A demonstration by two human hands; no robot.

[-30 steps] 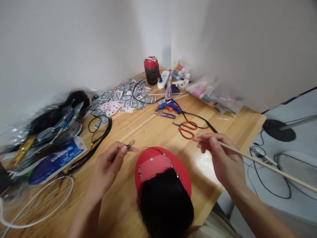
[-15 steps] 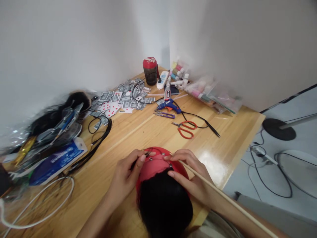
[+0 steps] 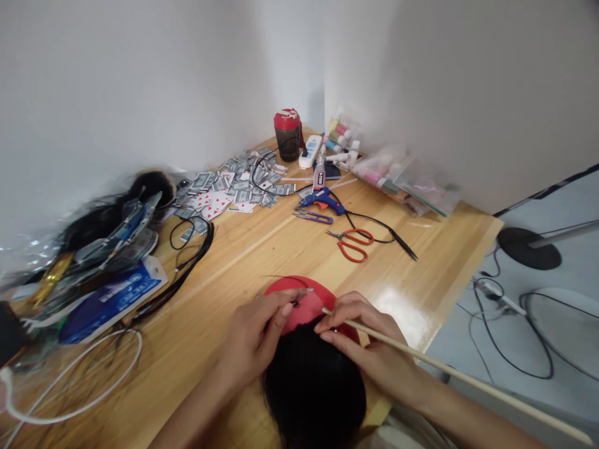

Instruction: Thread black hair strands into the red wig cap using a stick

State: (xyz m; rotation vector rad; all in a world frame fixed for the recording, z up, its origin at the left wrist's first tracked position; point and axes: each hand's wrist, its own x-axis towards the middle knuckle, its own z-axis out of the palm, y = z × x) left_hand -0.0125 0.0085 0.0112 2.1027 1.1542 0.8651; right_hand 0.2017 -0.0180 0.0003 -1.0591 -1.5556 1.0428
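Toward three o'clock my left hand [image 3: 257, 330] had shifted, its thumb and forefinger pinched on a small dark piece [image 3: 296, 304] above the red base [image 3: 334, 296]. That base lay at six o'clock, under black hair [image 3: 316, 380]. My right hand [image 3: 374, 330] gripped the pale stick [image 3: 444, 363], thumb and forefinger nearly together by the hair's edge. Orange-handled scissors [image 3: 354, 232] lay off at one o'clock.

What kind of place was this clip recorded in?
Probably a small craft corner in a room: a wooden table against the walls holds a blue glue gun, orange-handled scissors and bagged little bottles.
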